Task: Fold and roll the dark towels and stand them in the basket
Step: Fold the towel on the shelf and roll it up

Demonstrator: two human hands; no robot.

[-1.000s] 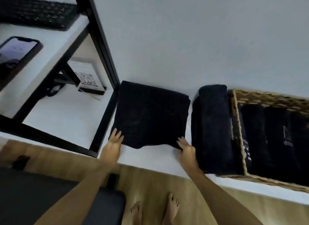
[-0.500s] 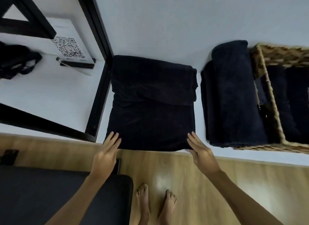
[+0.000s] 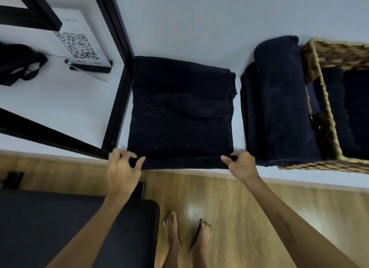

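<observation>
at the desk's near edge, the folded towel lies flat, not yet rolled. left hand and right hand each pinch a near corner, palms down, arms reaching forward. rolled towels already stand in the basket at the right; one roll waits just beside it, outside.

White wall, wood floor, perhaps laminate

Folded dark towel lies flat at the bench's front edge. Stacked towels sit beside it, against the wicker basket holding rolled towels.
</observation>
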